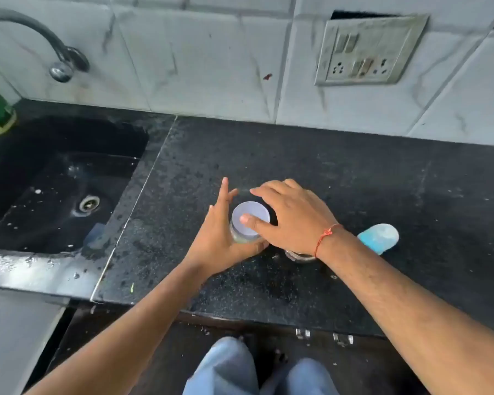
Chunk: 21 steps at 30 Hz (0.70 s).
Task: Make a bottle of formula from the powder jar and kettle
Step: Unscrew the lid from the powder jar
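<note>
Standing upright on the dark tabletop point(297, 155), the jar point(247, 233) sits between both hands, its long axis vertical and its pale lid point(251, 216) facing up. The left hand point(220, 235) cups the glass wall from the left, thumb curled under the near side, fingers stretched loosely past it. The right hand point(291, 218) arches over the lid from the right, thumb laid on top, fingers spread and gripping nothing firmly. It looks nearer for twisting. A blue cap point(378, 238) lies well right; the sink point(69, 195) drops off left. Open tabletop lies behind.
</note>
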{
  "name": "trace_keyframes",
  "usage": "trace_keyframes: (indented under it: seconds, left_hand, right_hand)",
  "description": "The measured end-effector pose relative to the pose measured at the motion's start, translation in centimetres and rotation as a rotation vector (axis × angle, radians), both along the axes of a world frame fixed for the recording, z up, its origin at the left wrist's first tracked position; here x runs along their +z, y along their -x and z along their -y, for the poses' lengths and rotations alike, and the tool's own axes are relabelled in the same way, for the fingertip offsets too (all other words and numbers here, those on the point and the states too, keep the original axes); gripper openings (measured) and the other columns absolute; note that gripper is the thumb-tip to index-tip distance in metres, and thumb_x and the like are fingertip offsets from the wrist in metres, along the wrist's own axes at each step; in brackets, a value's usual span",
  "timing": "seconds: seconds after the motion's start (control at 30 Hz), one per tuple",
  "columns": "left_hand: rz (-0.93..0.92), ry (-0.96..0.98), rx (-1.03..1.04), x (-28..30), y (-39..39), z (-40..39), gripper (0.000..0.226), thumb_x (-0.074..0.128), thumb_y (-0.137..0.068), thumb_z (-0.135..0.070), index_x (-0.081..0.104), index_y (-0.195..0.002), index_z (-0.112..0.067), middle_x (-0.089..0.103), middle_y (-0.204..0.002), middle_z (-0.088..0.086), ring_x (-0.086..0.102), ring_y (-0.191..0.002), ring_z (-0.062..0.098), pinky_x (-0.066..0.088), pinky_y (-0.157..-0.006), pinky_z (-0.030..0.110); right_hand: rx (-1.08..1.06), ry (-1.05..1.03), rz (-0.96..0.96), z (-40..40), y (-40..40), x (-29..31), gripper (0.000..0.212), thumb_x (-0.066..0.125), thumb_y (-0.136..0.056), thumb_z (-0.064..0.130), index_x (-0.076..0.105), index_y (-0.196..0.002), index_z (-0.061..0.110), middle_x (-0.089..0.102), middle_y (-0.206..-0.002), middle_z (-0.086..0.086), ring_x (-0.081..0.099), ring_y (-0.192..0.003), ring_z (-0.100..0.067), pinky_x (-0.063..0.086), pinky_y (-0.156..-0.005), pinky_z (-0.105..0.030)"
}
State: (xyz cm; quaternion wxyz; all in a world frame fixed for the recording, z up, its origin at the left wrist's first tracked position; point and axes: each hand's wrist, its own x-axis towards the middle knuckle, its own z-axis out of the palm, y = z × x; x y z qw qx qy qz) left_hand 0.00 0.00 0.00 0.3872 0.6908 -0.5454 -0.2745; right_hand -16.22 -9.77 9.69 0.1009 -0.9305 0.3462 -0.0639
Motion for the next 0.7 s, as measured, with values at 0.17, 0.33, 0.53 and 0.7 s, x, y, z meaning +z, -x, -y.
trace_keyframes:
  seconds: [0.17,0.33,0.53,0.7]
  left_hand:
    - [-0.063,0.002,-0.010,-4.6,-1.3,0.7,0.150,0.106,-0.069,-0.043,0.003,-0.178,-0.034,0.052,-0.152,-0.034,0.053,-0.135,-0.019,0.042,-0.107,0.004]
    - [0.030,0.082,-0.009,-7.8,-1.0,-0.1,0.125,0.106,-0.065,-0.051,0.034,-0.166,-0.039,0.063,-0.141,-0.030,0.059,-0.125,-0.017,0.045,-0.096,0.002]
    - [0.097,0.154,0.020,-8.0,-0.9,-0.3,0.110,0.105,-0.066,-0.053,0.046,-0.156,-0.033,0.067,-0.132,-0.023,0.065,-0.116,-0.001,0.050,-0.093,0.012]
    - [0.135,0.192,0.035,-7.8,-0.7,-0.4,0.101,0.104,-0.068,-0.055,0.052,-0.151,-0.031,0.071,-0.134,-0.015,0.067,-0.121,0.009,0.054,-0.100,0.030]
  right_hand:
    - [0.064,0.084,-0.179,0.7,-1.4,-1.9,0.082,0.039,-0.069,0.098,0.064,-0.120,0.039,0.063,-0.116,0.018,0.053,-0.111,-0.015,0.056,-0.083,-0.042]
    - [0.053,0.206,-0.132,0.1,-1.9,-3.1,0.080,0.043,-0.060,0.102,0.068,-0.102,0.038,0.066,-0.100,0.017,0.062,-0.097,-0.017,0.056,-0.079,-0.039]
    - [0.034,0.248,-0.108,-1.1,-1.9,-2.7,0.079,0.051,-0.057,0.098,0.075,-0.091,0.030,0.073,-0.087,0.007,0.067,-0.084,-0.023,0.060,-0.077,-0.041]
    - [-0.028,0.257,-0.181,-2.2,-2.2,-2.1,0.090,0.049,-0.054,0.102,0.078,-0.093,0.026,0.075,-0.088,0.002,0.069,-0.084,-0.023,0.061,-0.080,-0.041]
